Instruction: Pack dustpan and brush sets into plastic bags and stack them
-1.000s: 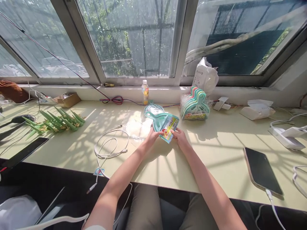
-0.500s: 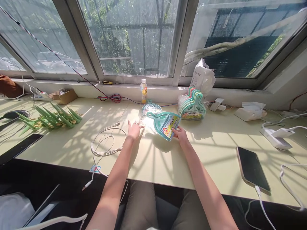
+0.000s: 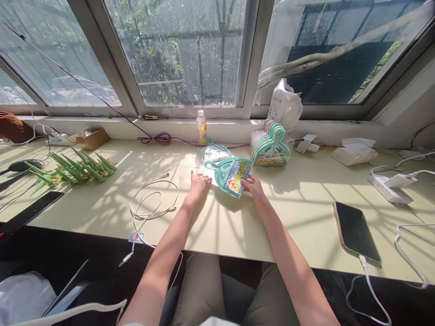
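Observation:
A small teal dustpan and brush set (image 3: 227, 175) with a yellow printed label is tilted above the table, its handle towards the left. My right hand (image 3: 252, 186) is closed on the wide, bristled end, thumb at the label. Close to the handle, my left hand (image 3: 200, 184) has its fingers curled together at thin clear plastic film (image 3: 186, 174), which is hard to make out in the glare. Behind the held set lies another teal dustpan and brush set (image 3: 216, 152). Farther right, a row of several such sets (image 3: 273, 147) stands in clear wrapping.
A drink bottle (image 3: 201, 127) stands by the window sill. Left are a coiled white cable (image 3: 152, 201), green leafy cuttings (image 3: 73, 170) and a cardboard box (image 3: 91, 138). A phone (image 3: 357, 233) on a charging cable and a power strip (image 3: 390, 190) lie right.
My left hand has moved right, towards the dustpan handle, and its fingers have drawn together. The held set has shifted slightly left with my right hand.

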`<state>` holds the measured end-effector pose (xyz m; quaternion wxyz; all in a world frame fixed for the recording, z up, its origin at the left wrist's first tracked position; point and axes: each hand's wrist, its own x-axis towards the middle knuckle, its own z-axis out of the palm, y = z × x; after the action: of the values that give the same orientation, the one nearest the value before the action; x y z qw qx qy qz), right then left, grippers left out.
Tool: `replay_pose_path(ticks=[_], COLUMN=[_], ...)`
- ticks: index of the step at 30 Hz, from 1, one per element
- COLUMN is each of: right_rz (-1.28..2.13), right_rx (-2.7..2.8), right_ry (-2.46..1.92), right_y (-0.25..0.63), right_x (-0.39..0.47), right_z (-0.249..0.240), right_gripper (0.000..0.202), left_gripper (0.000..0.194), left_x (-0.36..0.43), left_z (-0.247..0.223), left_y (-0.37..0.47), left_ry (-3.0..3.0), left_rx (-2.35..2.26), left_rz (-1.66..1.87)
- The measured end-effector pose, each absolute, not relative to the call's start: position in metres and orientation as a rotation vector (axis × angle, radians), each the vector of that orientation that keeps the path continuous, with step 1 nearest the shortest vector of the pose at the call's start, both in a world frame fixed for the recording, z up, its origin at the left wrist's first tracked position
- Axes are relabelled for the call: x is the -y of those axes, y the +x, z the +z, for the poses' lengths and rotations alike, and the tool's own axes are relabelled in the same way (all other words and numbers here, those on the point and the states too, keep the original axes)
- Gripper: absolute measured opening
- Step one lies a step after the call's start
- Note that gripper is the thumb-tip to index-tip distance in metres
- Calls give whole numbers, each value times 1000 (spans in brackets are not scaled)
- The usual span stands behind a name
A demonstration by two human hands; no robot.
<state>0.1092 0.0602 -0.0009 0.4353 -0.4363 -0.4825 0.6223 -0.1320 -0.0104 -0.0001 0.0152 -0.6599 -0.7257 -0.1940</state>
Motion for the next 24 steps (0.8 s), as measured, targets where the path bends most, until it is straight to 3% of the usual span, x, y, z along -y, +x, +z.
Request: replay_pose_path(ticks=[4, 9, 14, 21, 24], right_rz=[1528, 1499, 1504, 1588, 1646], right_rx=[1173, 1124, 1161, 1326, 1356], right_ry=[-1080, -1127, -1124, -1013, -1022], right_y=[110, 113, 110, 93, 88], right_x=[-61, -63, -62, -44, -42], right_z=[1, 1, 0, -11, -15], right_gripper=[42, 38, 38, 46, 40], left_gripper=[44, 33, 44, 24, 26], left_x=[19, 24, 25, 23, 20], left_z=[13, 20, 20, 14, 7], left_y=[-135, -131, -132, -171, -180], left_ry=[-2195, -1814, -1535, -1345, -1352], left_rx=[2308, 2403, 2454, 2869, 2843], left_rz=[-615, -480, -567, -798, -841])
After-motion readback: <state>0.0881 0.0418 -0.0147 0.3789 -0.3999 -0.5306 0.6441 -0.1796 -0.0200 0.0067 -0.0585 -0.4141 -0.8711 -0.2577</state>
